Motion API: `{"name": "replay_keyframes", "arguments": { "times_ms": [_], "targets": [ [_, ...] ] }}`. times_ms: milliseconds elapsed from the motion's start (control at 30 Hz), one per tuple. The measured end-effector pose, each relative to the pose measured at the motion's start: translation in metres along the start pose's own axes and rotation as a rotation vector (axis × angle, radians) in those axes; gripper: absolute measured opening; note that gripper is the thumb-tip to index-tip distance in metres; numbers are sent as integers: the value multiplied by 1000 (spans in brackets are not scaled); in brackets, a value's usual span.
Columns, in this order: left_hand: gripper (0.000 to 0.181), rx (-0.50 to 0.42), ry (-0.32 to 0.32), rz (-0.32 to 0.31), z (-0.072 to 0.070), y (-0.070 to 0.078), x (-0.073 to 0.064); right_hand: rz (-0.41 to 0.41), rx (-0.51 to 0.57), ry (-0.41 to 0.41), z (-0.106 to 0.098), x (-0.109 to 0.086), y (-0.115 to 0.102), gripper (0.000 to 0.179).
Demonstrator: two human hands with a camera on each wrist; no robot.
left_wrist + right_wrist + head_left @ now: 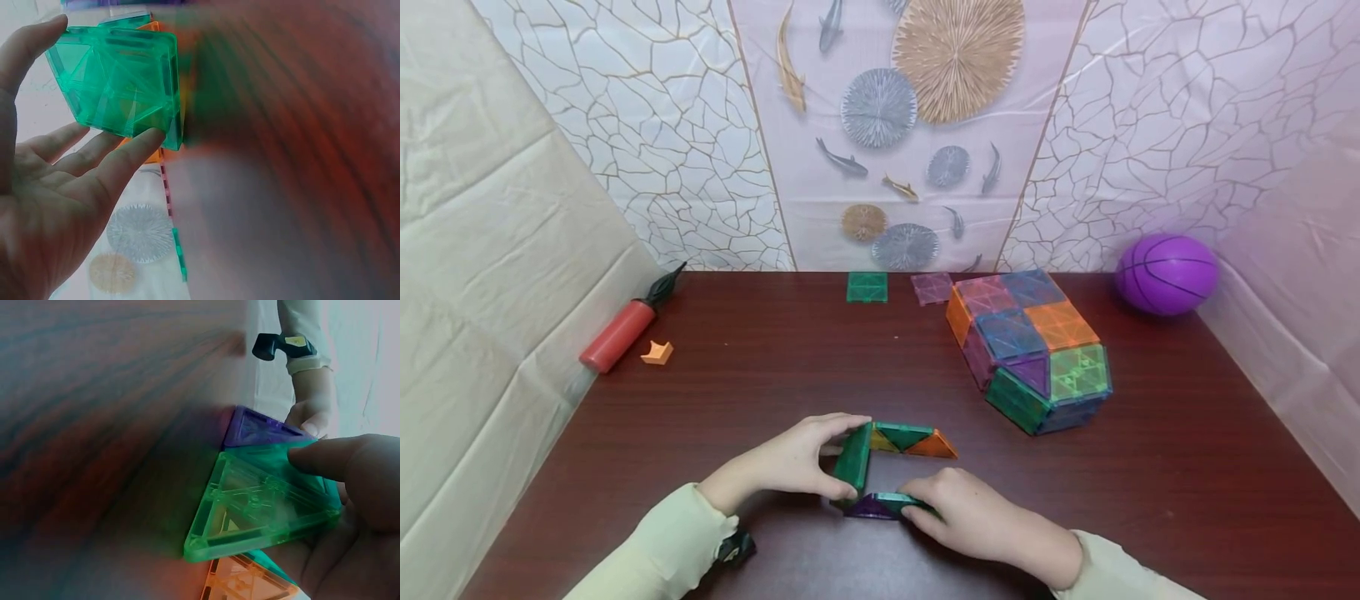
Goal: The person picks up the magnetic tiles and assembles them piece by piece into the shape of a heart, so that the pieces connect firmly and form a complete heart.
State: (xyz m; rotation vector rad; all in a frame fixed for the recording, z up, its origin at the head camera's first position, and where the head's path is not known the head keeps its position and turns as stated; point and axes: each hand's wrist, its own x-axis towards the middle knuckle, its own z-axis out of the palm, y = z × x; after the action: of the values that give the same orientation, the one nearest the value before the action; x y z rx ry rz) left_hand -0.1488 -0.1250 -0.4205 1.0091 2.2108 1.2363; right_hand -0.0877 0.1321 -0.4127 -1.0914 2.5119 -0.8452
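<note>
A green square magnetic tile [853, 461] stands on edge on the table. My left hand [793, 457] holds it by its two ends, thumb at the near end and fingertips at the far one. My right hand [973, 515] pinches a teal triangle tile [893, 500] in the near row, beside a purple triangle tile [867, 507]. A light green triangle tile [265, 542] also stands at the right fingers in the right wrist view. Opposite, the far row has a yellow triangle [883, 442], a teal triangle [905, 434] and an orange triangle [936, 445].
A larger tile build [1030, 333] stands at back right, beside a purple ball [1167, 275]. A green tile [867, 287] and a pink tile [931, 287] lie at the back edge. Far left are a red pump [619, 335] and a small orange piece [657, 353].
</note>
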Motion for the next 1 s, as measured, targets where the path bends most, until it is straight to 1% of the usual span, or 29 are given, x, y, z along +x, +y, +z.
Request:
{"name": "replay_keyframes", "arguments": {
  "times_ms": [167, 333, 533, 667, 767, 900, 1000],
  "targets": [
    [84, 12, 7, 4, 2, 1, 1, -26, -34, 46, 1, 4, 0, 8],
    [84, 34, 13, -30, 5, 3, 2, -39, -45, 72, 1, 6, 0, 5],
    [85, 41, 18, -43, 7, 3, 2, -4, -20, 53, 2, 5, 0, 4],
    [87, 72, 7, -50, 8, 3, 2, 18, 11, 38, 2, 2, 2, 5],
    [88, 110, -1, -41, 7, 3, 2, 33, 40, 30, 1, 0, 4, 10],
    [90, 156, -8, -27, 4, 3, 2, 47, 62, 27, -1, -4, 6, 15],
    [90, 182, 4, -5, -4, 2, 6, 55, 77, 20, -2, -6, 8, 17]
  ]
}}
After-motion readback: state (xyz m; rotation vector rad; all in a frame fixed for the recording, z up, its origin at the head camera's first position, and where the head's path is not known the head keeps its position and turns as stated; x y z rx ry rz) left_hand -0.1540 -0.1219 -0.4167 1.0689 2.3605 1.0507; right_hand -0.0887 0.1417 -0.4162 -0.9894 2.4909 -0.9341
